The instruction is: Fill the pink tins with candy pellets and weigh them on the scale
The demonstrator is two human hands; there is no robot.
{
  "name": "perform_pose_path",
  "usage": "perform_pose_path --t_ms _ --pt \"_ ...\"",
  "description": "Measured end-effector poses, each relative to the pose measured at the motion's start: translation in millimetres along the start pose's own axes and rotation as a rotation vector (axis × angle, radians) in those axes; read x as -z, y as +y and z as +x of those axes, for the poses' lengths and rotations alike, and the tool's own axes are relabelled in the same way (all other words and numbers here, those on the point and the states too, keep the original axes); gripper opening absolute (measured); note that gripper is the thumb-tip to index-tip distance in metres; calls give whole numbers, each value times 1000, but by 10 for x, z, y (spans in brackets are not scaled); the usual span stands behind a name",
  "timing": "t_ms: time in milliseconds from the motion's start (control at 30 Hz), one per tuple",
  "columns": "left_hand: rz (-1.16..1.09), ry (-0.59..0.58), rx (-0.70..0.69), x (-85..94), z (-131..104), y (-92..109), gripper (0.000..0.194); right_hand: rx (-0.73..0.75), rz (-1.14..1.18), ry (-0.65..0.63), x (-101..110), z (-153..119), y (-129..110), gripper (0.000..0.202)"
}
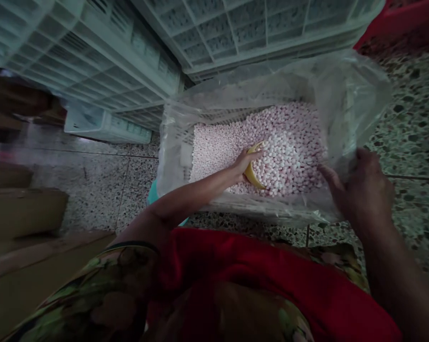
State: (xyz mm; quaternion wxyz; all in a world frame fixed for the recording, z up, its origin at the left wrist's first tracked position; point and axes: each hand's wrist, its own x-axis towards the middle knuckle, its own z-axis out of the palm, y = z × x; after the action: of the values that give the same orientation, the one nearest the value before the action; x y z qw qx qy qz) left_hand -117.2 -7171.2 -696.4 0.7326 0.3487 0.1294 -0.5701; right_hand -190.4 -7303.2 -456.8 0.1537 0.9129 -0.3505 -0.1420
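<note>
A crate lined with clear plastic (342,118) stands on the floor in front of me, holding a heap of small pale pink and white pellets (292,161). My left hand (245,162) is closed on the rim of a yellow scoop (252,176), which looks like a small bowl and is partly sunk in the pellets. Its far side is hidden among them. At the crate's right end, my right hand (367,192) grips the plastic-covered rim, thumb on the inner side and fingers over the outside.
Stacked pale plastic crates (103,61) rise at the upper left, and another crate (235,28) stands right behind the lined one. A red container (403,23) is at the upper right. Cardboard boxes (32,209) lie on the left. The speckled tile floor (414,209) shows on the right.
</note>
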Motion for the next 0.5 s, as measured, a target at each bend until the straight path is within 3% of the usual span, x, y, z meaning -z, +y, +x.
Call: perform_pose_path --t_ms 100,200,333,500 --pt "-89 -67 34 187 -41 78 63 -12 -21 3 17 3 -2 80" --pt "-144 -130 8 552 -101 131 62 -23 -62 20 23 17 -6 76" --pt "-192 -62 21 979 -111 124 63 -78 -116 18 18 56 -13 79" --pt "-273 -21 -40 1213 -176 126 67 -68 -180 34 2 119 17 76"
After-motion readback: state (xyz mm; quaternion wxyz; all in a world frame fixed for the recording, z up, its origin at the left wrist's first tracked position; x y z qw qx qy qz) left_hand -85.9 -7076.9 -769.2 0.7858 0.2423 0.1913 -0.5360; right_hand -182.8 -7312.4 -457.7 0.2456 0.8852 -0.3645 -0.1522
